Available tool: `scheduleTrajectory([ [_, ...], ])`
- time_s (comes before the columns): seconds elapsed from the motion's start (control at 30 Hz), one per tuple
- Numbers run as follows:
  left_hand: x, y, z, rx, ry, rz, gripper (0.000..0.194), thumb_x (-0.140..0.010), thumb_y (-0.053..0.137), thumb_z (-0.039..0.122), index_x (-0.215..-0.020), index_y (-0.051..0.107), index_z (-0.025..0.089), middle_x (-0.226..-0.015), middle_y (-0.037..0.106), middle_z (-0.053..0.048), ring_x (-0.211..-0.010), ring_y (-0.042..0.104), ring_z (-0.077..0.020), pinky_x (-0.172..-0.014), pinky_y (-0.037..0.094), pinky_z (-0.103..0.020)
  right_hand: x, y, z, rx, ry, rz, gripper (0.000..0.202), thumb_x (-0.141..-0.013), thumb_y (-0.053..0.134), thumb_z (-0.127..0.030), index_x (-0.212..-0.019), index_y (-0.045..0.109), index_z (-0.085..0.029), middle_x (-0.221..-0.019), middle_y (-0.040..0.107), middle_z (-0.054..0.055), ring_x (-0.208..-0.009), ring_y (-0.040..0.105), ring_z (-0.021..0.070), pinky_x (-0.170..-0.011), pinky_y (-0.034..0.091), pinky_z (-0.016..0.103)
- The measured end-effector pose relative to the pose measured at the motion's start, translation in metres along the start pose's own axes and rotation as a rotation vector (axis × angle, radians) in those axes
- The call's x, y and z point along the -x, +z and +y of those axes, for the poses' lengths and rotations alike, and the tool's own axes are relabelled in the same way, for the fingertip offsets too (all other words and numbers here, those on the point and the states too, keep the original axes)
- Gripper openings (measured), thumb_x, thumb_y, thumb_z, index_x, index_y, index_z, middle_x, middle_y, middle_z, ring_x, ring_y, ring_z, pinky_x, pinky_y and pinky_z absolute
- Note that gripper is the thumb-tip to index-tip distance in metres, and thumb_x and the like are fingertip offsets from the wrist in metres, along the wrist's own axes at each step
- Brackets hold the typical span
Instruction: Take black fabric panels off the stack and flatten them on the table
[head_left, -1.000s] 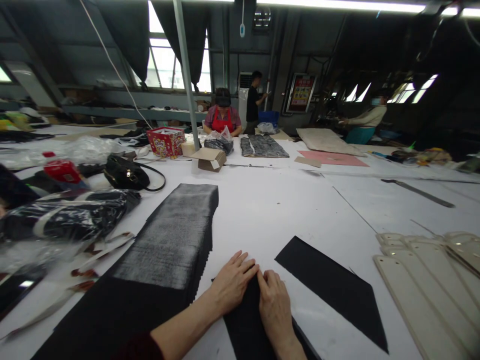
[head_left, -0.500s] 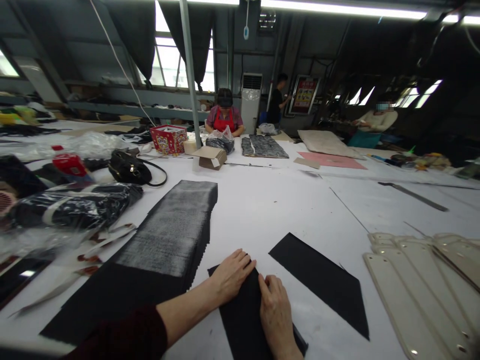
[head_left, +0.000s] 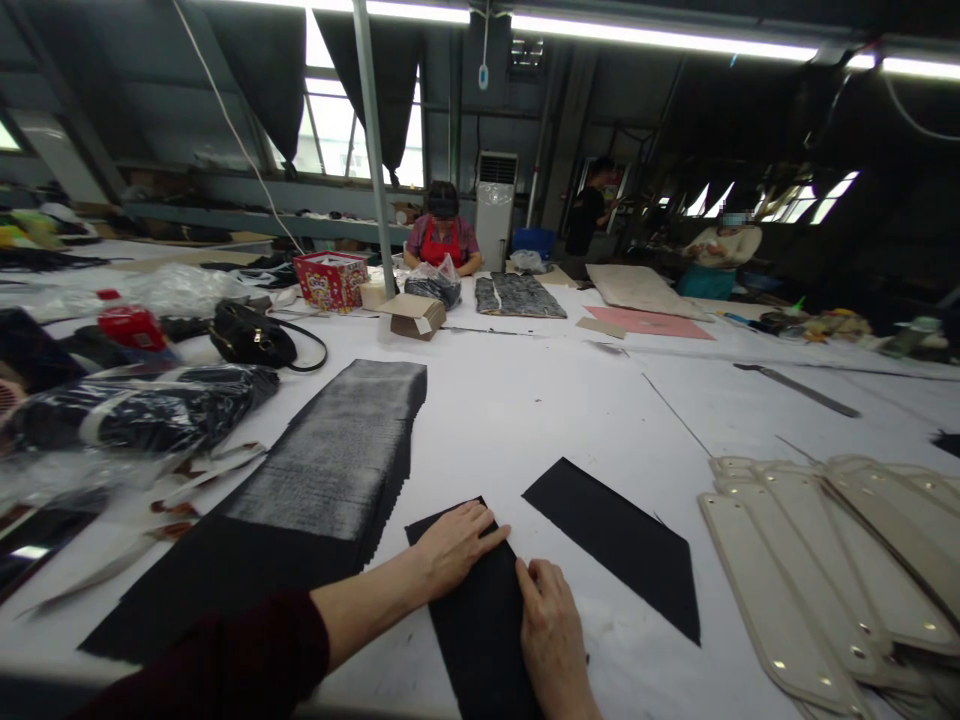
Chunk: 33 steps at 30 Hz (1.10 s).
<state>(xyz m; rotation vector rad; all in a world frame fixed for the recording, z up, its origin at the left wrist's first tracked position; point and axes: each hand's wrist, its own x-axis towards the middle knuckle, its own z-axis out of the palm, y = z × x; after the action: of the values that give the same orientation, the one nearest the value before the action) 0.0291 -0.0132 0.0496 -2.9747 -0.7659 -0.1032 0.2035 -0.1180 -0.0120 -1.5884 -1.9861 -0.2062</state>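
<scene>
A black fabric strip [head_left: 480, 640] lies on the white table in front of me, running toward the near edge. My left hand [head_left: 456, 545] rests on its upper part, palm down, with the fingers lying flat and the thumb apart. At the strip's right edge is my right hand [head_left: 550, 620], its fingers curled together and the index finger and thumb at the edge. Whether it pinches the fabric is hidden. Another black piece [head_left: 622, 545] lies flat to the right. On the left stands a long stack of black strips [head_left: 322, 450] with greyish, fanned edges.
Beige panels with metal eyelets [head_left: 795, 580] are piled at the right. A long blade-like tool [head_left: 802, 390] lies behind them. At the left are a black handbag [head_left: 255, 335], a plastic-wrapped bundle [head_left: 150, 410] and a red bottle [head_left: 129, 322]. A person in a red apron [head_left: 442, 240] sits across the table.
The view has shifted slightly, so most things appear further left. My left hand has slid a little down the strip, baring its top corner. The dark edge by my right wrist no longer shows.
</scene>
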Motion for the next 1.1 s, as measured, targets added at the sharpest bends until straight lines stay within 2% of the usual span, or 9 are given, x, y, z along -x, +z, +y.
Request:
scheduleTrajectory([
  [0.13,0.004,0.001,0.001,-0.004,0.035,0.019,0.052,-0.090,0.051,0.019,-0.139,0.039,0.027,-0.123,0.052,-0.010,-0.114,0.048,-0.0258,-0.100,0.038,-0.040,0.008,-0.007,0.003,-0.031,0.008,-0.005,0.037,-0.089,0.038,-0.002,-0.120,0.053,-0.017,-0.095,0.055,0.008,-0.088,0.053,0.0224,-0.076,0.049,0.037],
  [0.37,0.000,-0.003,0.007,0.036,0.101,0.008,0.044,-0.092,0.043,0.013,-0.136,0.043,0.015,-0.116,0.056,-0.010,-0.113,0.049,-0.0231,-0.100,0.039,-0.034,0.023,-0.019,0.008,-0.071,0.001,-0.022,0.039,-0.089,0.038,-0.001,-0.122,0.052,-0.017,-0.095,0.055,0.008,-0.087,0.053,0.0225,-0.075,0.050,0.037],
  [0.53,0.003,-0.005,0.011,0.061,0.132,-0.011,0.060,-0.089,0.051,0.015,-0.142,0.035,0.038,-0.119,0.052,-0.006,-0.109,0.052,-0.0229,-0.094,0.043,-0.035,0.035,-0.025,0.014,-0.085,-0.001,-0.059,0.039,-0.090,0.038,-0.002,-0.124,0.050,-0.016,-0.095,0.054,0.008,-0.087,0.052,0.0222,-0.074,0.051,0.038],
  [0.6,0.004,-0.008,0.013,0.044,0.136,-0.004,0.059,-0.090,0.050,0.016,-0.142,0.035,0.040,-0.118,0.052,-0.007,-0.108,0.052,-0.0237,-0.092,0.043,-0.037,0.039,-0.028,0.015,-0.089,0.003,-0.077,0.039,-0.090,0.038,-0.001,-0.125,0.049,-0.015,-0.095,0.053,0.008,-0.088,0.051,0.0221,-0.075,0.050,0.038],
  [0.7,0.002,-0.010,0.017,0.016,0.148,0.004,0.051,-0.093,0.047,0.016,-0.140,0.040,0.036,-0.116,0.054,-0.007,-0.106,0.052,-0.0235,-0.094,0.042,-0.038,0.043,-0.032,0.018,-0.096,-0.005,-0.083,0.040,-0.090,0.037,-0.001,-0.125,0.049,-0.015,-0.096,0.053,0.009,-0.088,0.051,0.0221,-0.074,0.051,0.038],
  [0.8,-0.001,-0.011,0.022,0.030,0.206,0.005,0.046,-0.093,0.046,0.015,-0.138,0.042,0.025,-0.118,0.056,-0.008,-0.111,0.051,-0.0230,-0.099,0.040,-0.037,0.048,-0.037,0.020,-0.105,-0.013,-0.086,0.039,-0.090,0.039,-0.001,-0.125,0.048,-0.016,-0.095,0.053,0.008,-0.087,0.051,0.0221,-0.074,0.051,0.038],
  [0.9,-0.002,-0.010,0.028,0.050,0.203,-0.023,0.047,-0.092,0.045,0.012,-0.138,0.040,0.018,-0.115,0.057,-0.010,-0.109,0.052,-0.0224,-0.095,0.043,-0.034,0.053,-0.041,0.022,-0.110,-0.015,-0.081,0.041,-0.089,0.039,-0.001,-0.126,0.049,-0.018,-0.095,0.053,0.007,-0.087,0.052,0.0221,-0.075,0.051,0.038],
  [0.97,-0.002,-0.010,0.031,0.054,0.191,-0.038,0.050,-0.091,0.044,0.011,-0.140,0.038,0.021,-0.113,0.057,-0.009,-0.106,0.053,-0.0223,-0.090,0.046,-0.033,0.057,-0.044,0.023,-0.110,-0.020,-0.078,0.043,-0.088,0.039,0.000,-0.126,0.049,-0.017,-0.095,0.053,0.008,-0.088,0.052,0.0221,-0.075,0.051,0.038],
  [1.1,-0.002,-0.011,0.040,0.015,0.201,-0.059,0.061,-0.090,0.050,0.016,-0.143,0.031,0.040,-0.117,0.051,-0.007,-0.105,0.054,-0.0239,-0.084,0.047,-0.034,0.065,-0.050,0.025,-0.105,-0.037,-0.068,0.048,-0.084,0.036,0.005,-0.126,0.050,-0.015,-0.096,0.054,0.009,-0.089,0.053,0.0221,-0.076,0.051,0.037],
])
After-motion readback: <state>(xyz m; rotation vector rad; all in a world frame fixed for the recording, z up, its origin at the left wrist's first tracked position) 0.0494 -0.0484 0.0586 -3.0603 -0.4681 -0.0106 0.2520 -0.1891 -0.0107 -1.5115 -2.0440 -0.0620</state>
